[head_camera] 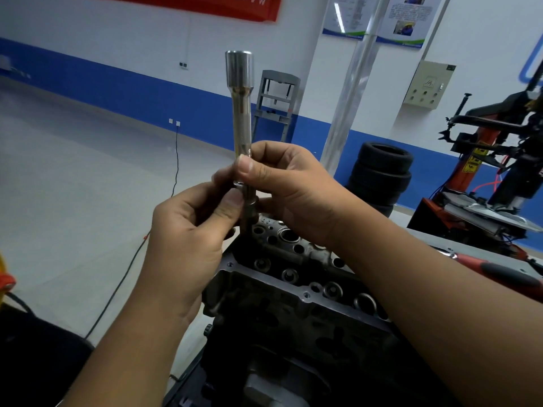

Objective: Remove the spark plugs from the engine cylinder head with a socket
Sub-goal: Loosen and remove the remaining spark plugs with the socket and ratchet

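A long chrome spark plug socket (241,98) stands upright in the air, wide end up. My right hand (282,183) pinches its lower shaft with thumb and fingers. A darker bar (249,214) runs down out of the socket's bottom end, and my left hand (191,227) pinches it just below. The dark grey engine cylinder head (293,289) lies on the bench directly under both hands, its round bores facing up. No spark plug shows clearly.
A red-and-black handled tool (499,271) lies on the grey bench (435,239) at the right. Stacked tyres (379,177) and a red tyre changer (484,171) stand behind. A black cable (123,280) runs across the floor at the left.
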### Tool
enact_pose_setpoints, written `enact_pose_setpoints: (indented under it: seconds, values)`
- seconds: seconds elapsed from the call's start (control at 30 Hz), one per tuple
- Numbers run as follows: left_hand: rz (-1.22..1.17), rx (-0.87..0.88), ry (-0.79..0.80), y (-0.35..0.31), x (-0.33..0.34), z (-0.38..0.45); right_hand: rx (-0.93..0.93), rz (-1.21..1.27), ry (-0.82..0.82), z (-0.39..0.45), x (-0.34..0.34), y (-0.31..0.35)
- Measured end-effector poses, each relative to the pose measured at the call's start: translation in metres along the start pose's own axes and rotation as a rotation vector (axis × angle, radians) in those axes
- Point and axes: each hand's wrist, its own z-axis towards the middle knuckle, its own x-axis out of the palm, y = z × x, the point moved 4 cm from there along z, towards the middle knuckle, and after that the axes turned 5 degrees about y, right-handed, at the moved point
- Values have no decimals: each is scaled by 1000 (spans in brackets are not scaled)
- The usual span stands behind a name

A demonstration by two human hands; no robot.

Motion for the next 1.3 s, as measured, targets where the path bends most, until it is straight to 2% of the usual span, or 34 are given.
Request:
enact_pose_setpoints:
  seconds: [0.1, 0.33, 0.53, 0.67, 0.8, 0.87, 0.97, 1.2, 1.3]
  values:
    - [34, -14, 54, 2, 2, 2, -6, -3, 2, -1, 0, 1]
    - [81, 33, -77, -2, -1, -2, 12, -13, -31, 0, -1, 0]
    - [48, -1, 62, 3, 1, 0, 1, -10, -4, -1, 0, 1]
    - [133, 58, -13, 0, 1, 0, 12, -21, 18, -1, 2, 2]
    - [104, 75, -70, -2, 1, -1, 7, -59, -30, 0, 1, 2]
    - [76, 65, -29, -3, 2, 0, 1, -53, -19, 0, 2, 2]
    - [-13, 15, 112, 0, 5, 0, -2, -19, 4, -1, 4, 2]
    - [76, 75, -58, 0, 0, -1, 14, -47, -28, -2, 6, 5]
    - [88, 94, 41, 0, 2, 0, 9, -40, -23, -2, 6, 4]
